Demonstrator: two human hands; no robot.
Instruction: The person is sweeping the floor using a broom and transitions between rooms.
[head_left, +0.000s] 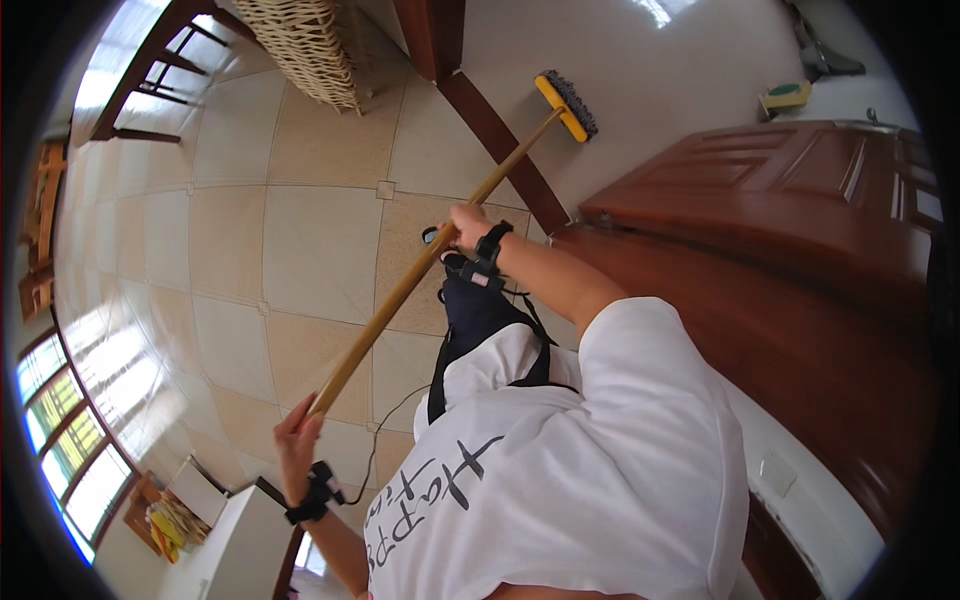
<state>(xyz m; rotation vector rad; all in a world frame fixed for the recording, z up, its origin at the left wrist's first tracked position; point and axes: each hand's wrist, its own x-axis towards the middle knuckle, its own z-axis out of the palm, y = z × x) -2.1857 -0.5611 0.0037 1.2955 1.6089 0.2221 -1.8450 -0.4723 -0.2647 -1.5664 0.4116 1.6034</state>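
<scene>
A long-handled floor brush (pixel 408 285) slants across the view, its wooden pole running from lower left to upper right. At its far end a yellow head (pixel 570 115) with dark grey tufts rests on the pale floor just past a dark brown threshold strip. My left hand (pixel 297 437) is closed around the near end of the pole. Farther along, my right hand (pixel 466 226) grips the shaft near its middle. Black bands with small devices circle both wrists. The undersides of my fingers are partly hidden.
Brown panelled door (pixel 760 190) stands open on the right. A woven wicker basket (pixel 305 50) and a dark wooden chair (pixel 160 75) are at the far left. Beige tiles (pixel 320 250) cover the near floor. A white cabinet (pixel 235 550) stands low left; a cable hangs by my left wrist.
</scene>
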